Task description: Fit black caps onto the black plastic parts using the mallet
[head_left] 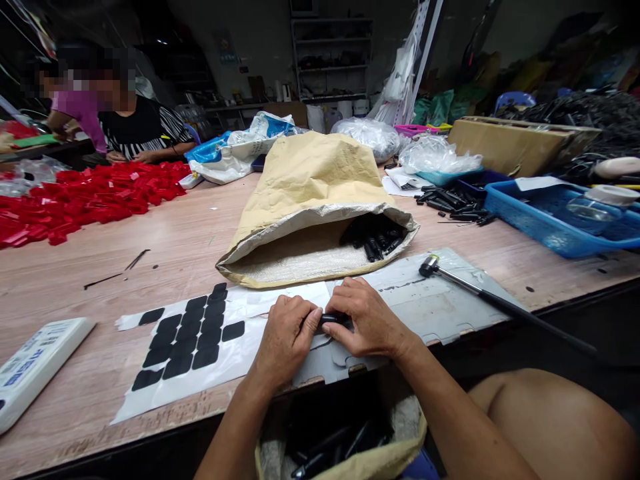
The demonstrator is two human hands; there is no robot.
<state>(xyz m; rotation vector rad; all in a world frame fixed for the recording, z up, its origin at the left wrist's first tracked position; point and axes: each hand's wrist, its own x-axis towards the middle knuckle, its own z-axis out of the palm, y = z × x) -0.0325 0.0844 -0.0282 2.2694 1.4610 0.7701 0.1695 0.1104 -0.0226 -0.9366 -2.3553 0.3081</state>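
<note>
Between my two hands is a small black cylindrical piece (331,319), held level just above a grey board (395,327). My left hand (290,333) is closed around its left end, which the fingers mostly hide. The other end sits pinched in my right hand (363,317). To the left lies a white backing sheet (135,401) with rows of black rounded-square stickers (189,332). Behind my hands a yellow woven sack (320,167) lies with its mouth towards me, and black pieces (375,240) show inside. A hammer (480,293) rests on the board at right.
An open sack (417,433) of black parts stands below the table edge. A white power strip (45,363) lies at left, near a red heap (95,197). Blue tray (545,230) and loose black parts (455,203) are at right. Co-workers (145,127) sit at the far left.
</note>
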